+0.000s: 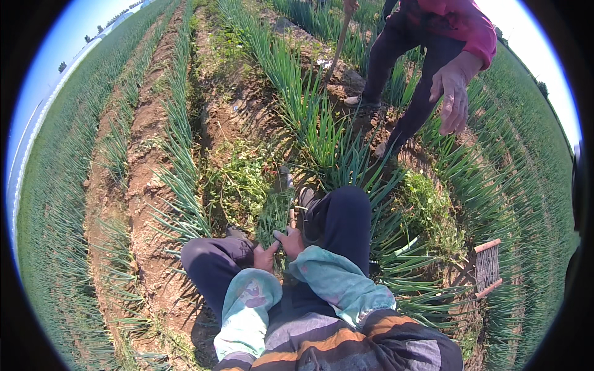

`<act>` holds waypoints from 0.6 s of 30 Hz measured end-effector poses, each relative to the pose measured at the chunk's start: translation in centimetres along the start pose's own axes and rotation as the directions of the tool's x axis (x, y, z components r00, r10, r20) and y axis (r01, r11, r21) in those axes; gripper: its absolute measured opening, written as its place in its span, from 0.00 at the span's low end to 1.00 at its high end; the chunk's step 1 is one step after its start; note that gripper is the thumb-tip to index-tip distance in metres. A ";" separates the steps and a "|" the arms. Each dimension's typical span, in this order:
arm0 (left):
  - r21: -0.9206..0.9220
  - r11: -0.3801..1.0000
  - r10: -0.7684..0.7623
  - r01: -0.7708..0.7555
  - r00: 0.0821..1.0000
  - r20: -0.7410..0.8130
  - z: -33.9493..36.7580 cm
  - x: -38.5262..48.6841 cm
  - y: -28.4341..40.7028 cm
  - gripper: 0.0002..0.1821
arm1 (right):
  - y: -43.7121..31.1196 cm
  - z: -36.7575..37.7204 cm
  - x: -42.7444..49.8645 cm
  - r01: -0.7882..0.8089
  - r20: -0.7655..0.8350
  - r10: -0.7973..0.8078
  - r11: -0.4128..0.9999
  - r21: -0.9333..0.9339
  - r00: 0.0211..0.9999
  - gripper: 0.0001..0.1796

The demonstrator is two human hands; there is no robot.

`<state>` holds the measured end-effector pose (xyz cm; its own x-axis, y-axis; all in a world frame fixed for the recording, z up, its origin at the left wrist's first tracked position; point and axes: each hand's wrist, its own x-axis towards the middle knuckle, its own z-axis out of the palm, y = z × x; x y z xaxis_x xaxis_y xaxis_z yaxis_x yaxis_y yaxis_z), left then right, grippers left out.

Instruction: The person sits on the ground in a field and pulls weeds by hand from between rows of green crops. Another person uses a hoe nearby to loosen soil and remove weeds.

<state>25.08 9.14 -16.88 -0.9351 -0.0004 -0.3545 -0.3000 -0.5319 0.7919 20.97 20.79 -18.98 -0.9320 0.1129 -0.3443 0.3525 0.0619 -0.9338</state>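
Observation:
My left hand [265, 258] grips a bunch of green weeds [274, 213] between my knees. Close beside it on the right, my right hand [291, 243] is closed around the wooden handle of a small hand tool [291, 195], whose metal end points away from me; its exact kind is unclear. The thumbs are near each other, and stems run beneath the fingers. A heap of pulled weeds [241, 178] lies on the soil just ahead of my hands. Light green sleeve covers are on both my forearms.
Green onion rows [297, 106] run along soil ridges on both sides. At the upper right a person [417, 51] in a pink top stands holding a long wooden handle [341, 41]. More weeds [427, 213] lie right of my knee, near a folding stool [487, 268] with a woven seat.

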 end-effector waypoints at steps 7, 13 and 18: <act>-0.005 0.999 -0.040 0.040 0.998 -0.058 -1.0 0.5 -1.0 0.17 | -1.7 -0.2 -0.5 0.113 0.090 -0.094 0.963 -0.246 0.992 0.27; 0.033 0.999 -0.036 0.041 0.989 -0.146 -2.8 1.7 -2.7 0.14 | -2.6 -0.2 -1.6 0.245 0.050 -0.246 0.877 -0.413 0.968 0.22; 0.100 0.988 -0.071 0.121 0.913 -0.402 -3.5 1.7 -2.4 0.06 | -2.4 -0.3 -1.0 0.098 -0.111 -0.145 0.931 -0.351 0.983 0.21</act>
<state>24.82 7.45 -21.08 -0.7562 -0.3034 -0.5797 -0.4283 -0.4402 0.7891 21.12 20.80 -16.38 -0.9582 0.2117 -0.1922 0.2664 0.4170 -0.8690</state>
